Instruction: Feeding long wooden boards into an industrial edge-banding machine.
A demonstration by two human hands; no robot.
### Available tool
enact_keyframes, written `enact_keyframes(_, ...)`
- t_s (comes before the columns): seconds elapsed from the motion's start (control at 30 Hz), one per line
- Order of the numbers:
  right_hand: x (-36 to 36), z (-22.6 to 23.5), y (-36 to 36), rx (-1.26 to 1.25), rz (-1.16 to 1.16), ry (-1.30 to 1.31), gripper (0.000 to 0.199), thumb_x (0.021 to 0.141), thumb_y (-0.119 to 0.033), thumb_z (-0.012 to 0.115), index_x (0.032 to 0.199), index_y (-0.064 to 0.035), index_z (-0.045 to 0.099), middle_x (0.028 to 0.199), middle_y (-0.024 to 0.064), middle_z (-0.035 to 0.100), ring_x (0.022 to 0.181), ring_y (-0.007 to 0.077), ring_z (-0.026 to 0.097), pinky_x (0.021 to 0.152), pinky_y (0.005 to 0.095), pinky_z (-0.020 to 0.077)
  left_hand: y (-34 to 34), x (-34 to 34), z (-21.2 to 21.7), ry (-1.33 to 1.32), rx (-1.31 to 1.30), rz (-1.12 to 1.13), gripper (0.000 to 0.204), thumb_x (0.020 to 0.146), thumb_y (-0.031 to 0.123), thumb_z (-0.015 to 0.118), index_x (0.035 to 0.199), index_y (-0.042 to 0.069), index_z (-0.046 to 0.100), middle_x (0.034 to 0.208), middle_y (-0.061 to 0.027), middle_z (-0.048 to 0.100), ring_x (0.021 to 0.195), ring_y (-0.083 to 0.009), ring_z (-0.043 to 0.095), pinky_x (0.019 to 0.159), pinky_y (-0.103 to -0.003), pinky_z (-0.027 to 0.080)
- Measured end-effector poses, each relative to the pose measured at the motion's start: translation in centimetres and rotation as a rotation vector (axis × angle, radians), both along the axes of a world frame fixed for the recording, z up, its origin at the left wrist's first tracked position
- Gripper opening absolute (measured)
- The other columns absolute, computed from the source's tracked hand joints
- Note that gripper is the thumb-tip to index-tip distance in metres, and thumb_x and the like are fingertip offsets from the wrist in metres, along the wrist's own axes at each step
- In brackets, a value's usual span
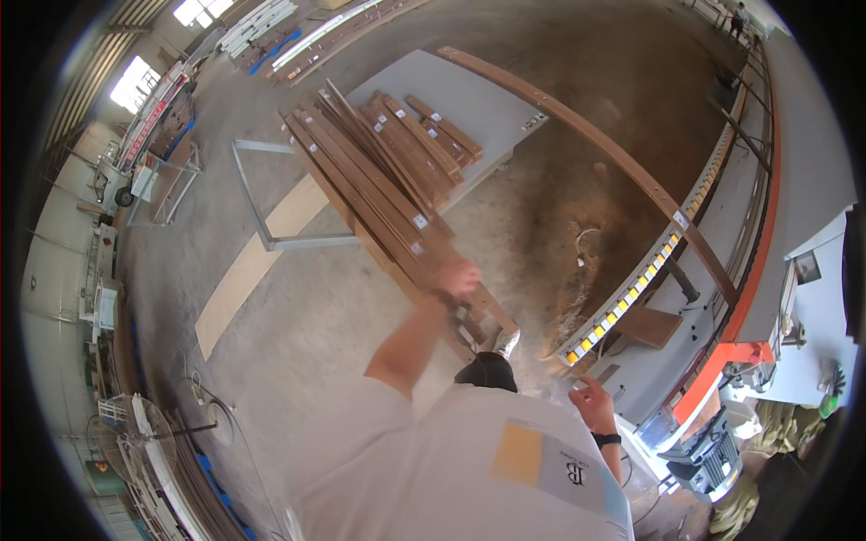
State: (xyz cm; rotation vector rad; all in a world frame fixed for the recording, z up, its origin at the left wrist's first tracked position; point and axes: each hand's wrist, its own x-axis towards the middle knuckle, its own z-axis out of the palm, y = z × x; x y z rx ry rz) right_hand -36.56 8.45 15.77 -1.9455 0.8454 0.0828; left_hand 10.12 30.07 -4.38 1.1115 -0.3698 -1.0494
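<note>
A stack of long brown wooden boards (379, 171) lies slanted over a grey table (487, 99), its near ends jutting out toward me. My left hand (457, 279) reaches forward and closes on the near end of one board in that stack. Lower right, my right hand (591, 397), with a black watch at the wrist, hovers with fingers apart and holds nothing. It is close to the end of a conveyor rail with a yellow and white strip (631, 288).
One long brown board (595, 144) lies along the conveyor rail at right. An orange and grey machine (735, 361) stands at lower right. A metal frame (262, 207) and a pale plank (253, 261) are on the concrete floor. Sawdust (577, 261) is piled by the rail.
</note>
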Motion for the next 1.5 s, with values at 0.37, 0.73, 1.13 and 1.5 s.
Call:
enact_keyframes(0.37,-8.0,-1.5,2.4,0.038,-0.414,0.167,0.043,0.083,-0.029,0.075,0.119,-0.0048,0.07,0.088,0.0115,0.076,0.082,0.0198,0.072,0.077,0.033,0.0559,-18.0,-10.1,7.6,0.169,0.406,-0.128,0.028,0.099,0.037,0.062,0.115,0.014,0.062,0.101,-0.0015,0.071,0.084,-0.0126,0.067,0.069,-0.03,0.053)
enact_keyframes(0.73,-12.0,-0.5,6.3,0.108,-0.758,0.298,0.043,0.084,-0.033,0.074,0.119,-0.009,0.069,0.093,0.0145,0.075,0.088,0.0299,0.072,0.08,0.0376,0.0555,-38.3,-4.1,7.2,0.44,0.154,0.095,0.061,0.095,0.044,0.069,0.138,0.005,0.047,0.133,-0.013,0.056,0.114,-0.0239,0.058,0.096,-0.042,0.053)
enact_keyframes(1.13,-14.2,0.4,-2.4,-0.397,-0.851,0.223,0.051,0.082,-0.026,0.077,0.129,-0.0138,0.063,0.11,0.0118,0.072,0.1,0.0305,0.069,0.088,0.0411,0.054,-28.2,-6.6,7.9,0.297,-0.006,0.255,0.015,0.099,0.019,0.064,0.113,0.013,0.061,0.101,-0.0025,0.067,0.094,-0.0179,0.066,0.092,-0.046,0.057)
enact_keyframes(1.5,-21.3,4.2,-5.5,-0.391,-0.3,0.535,0.084,0.05,-0.026,0.095,0.126,-0.0102,0.063,0.103,0.016,0.074,0.097,0.0363,0.071,0.082,0.0442,0.0559,-7.3,-10.1,9.3,0.325,0.162,0.429,0.026,0.099,0.03,0.057,0.111,0.007,0.059,0.104,-0.0077,0.068,0.096,-0.0223,0.065,0.086,-0.045,0.053)
